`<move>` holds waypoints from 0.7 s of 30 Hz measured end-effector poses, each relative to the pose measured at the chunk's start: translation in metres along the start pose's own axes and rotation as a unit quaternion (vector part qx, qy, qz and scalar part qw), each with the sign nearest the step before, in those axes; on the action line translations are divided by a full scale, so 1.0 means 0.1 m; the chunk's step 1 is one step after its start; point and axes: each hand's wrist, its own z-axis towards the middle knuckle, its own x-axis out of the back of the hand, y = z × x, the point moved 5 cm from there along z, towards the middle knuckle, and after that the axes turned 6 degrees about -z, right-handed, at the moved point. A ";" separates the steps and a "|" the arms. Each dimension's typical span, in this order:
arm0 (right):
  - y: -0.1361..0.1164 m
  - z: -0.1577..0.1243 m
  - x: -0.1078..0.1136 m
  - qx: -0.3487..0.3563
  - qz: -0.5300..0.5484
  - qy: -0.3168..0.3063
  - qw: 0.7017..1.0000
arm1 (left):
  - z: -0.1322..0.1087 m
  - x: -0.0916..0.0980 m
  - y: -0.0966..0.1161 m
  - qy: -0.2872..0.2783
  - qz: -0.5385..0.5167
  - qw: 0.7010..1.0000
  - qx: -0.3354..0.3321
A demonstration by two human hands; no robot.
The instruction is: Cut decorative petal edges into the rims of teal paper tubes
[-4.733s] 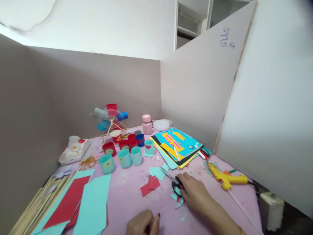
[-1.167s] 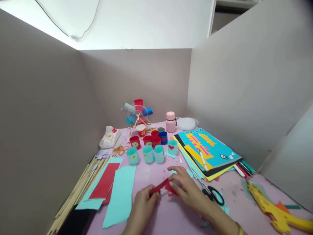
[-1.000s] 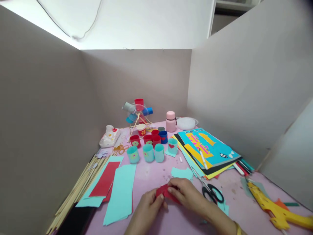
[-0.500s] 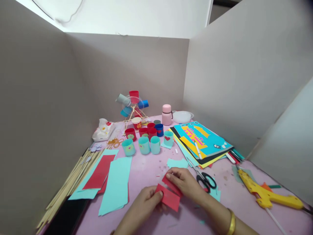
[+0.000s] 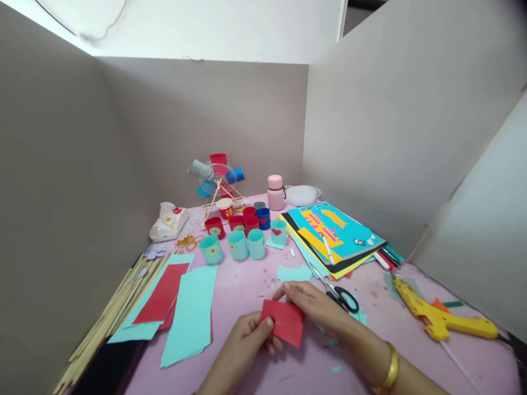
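A small red paper piece (image 5: 284,323) is held up between my hands near the table's front. My left hand (image 5: 256,333) pinches its left side, thumb on top and fingers curled beneath. At the upper right edge, my right hand (image 5: 310,304) grips the red paper, with its fingertips partly hidden behind it. Whether two layers lie together there, I cannot tell. Just beyond my right hand lie black-handled scissors (image 5: 340,293) and a light-blue paper scrap (image 5: 294,273).
Red strips (image 5: 162,296) and light-blue paper strips (image 5: 191,312) lie left, beside wooden sticks (image 5: 111,307). Several paper cups, including a light-blue cup (image 5: 256,244), stand ahead, before a stick-framed wheel (image 5: 218,178). A yellow glue gun (image 5: 444,318) and stacked coloured sheets (image 5: 333,236) are right.
The red piece in my right hand has come against the one in my left, and the gap between them has closed. The view has shifted slightly to the right.
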 end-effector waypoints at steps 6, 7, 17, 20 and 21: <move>0.17 -0.04 0.05 -0.025 0.020 0.011 0.999 | 0.05 0.10 -0.05 0.044 -0.027 0.999 0.004; 0.19 -0.04 0.06 -0.025 0.023 0.021 0.999 | 0.05 0.10 -0.05 0.044 -0.031 0.999 0.008; 0.19 -0.05 0.12 -0.040 0.043 0.038 0.998 | 0.02 0.12 -0.03 0.042 -0.062 0.997 0.019; 0.16 -0.07 0.18 -0.030 0.042 0.061 0.997 | 0.01 0.14 -0.04 0.049 -0.075 0.996 0.025; 0.15 -0.07 0.21 -0.026 0.040 0.071 0.996 | 0.00 0.14 -0.05 0.053 -0.077 0.995 0.027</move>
